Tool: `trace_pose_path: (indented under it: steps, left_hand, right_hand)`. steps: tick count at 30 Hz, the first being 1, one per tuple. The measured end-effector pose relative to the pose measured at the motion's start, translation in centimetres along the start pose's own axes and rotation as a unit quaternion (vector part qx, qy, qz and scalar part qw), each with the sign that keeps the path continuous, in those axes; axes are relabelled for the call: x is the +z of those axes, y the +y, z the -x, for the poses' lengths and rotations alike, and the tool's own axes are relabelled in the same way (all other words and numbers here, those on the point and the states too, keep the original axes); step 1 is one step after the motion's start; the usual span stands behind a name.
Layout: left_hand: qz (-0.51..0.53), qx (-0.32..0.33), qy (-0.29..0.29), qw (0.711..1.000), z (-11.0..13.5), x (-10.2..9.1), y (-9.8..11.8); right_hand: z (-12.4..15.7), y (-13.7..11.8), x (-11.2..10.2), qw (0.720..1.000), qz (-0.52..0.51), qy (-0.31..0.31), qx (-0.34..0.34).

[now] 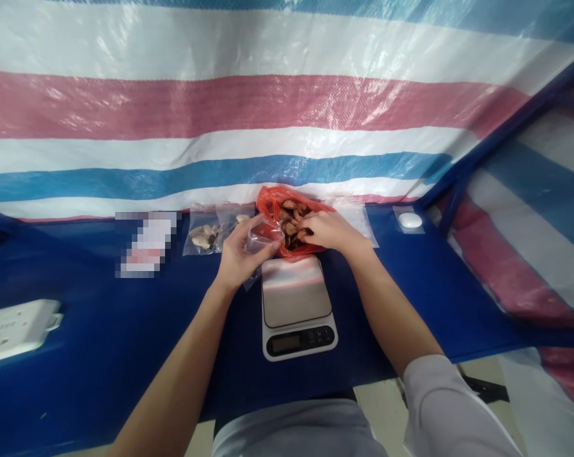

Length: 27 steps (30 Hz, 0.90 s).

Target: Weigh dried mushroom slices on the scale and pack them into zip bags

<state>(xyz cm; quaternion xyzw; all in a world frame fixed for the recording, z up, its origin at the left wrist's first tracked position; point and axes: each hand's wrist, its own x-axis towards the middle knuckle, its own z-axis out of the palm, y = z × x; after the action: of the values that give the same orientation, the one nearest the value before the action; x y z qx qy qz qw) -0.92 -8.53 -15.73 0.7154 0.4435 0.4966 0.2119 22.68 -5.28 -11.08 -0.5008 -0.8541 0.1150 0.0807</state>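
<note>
At the bottom edge, a pale grey shirt (296, 431) and sleeve (458, 406) lead to two bare forearms reaching forward over a glossy dark blue tabletop (101, 343). Between them sits a kitchen scale (296, 304), a white body with a smooth brushed-metal top and a dark display. The left hand (244, 254) is curled, gripping a small clear plastic cup (264, 235) with its rim near the fingers. The right hand (329, 231) is partly closed, its fingers (306, 223) pushed into a heap of knobbly brown pieces (289, 222) (whether they pinch any piece, I cannot tell). The pieces fill a crumpled, shiny red plastic bag (272, 206) just beyond the scale.

Left of the bag lies a clear bag (204, 236) holding smooth pale pieces. Further left is a flat white-and-pink packet (148, 244), too blurred to read. A chunky white power strip (15, 330) sits at the left edge, and a small round white object (409, 220) lies at the right, on clear plastic.

Behind everything, a woven plastic tarp (287, 108) in red, white and blue stripes forms a shiny wall, with a dark blue bar (506, 133) running along its right side.
</note>
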Motion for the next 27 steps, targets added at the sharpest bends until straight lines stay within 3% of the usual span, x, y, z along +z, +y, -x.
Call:
trace_pose_path:
  steps: [4,8,21,27]
  left_hand:
    - [0.009,-0.006,0.007,1.0,0.1,0.0,0.1]
    - [0.015,-0.008,0.007,1.0,0.2,0.0,0.2]
    - [0.017,0.014,0.002,1.0,0.3,0.1,0.0]
    - [0.01,0.022,-0.006,1.0,0.4,0.3,0.2]
  right_hand:
    - [0.0,-0.1,-0.1,0.999,0.05,0.012,0.005]
    - [0.1,0.2,-0.1,1.0,0.024,0.018,-0.004]
    - [0.1,1.5,-0.2,0.984,-0.164,0.056,-0.039]
    - [1.0,1.5,-1.3,0.944,-0.311,0.092,-0.062]
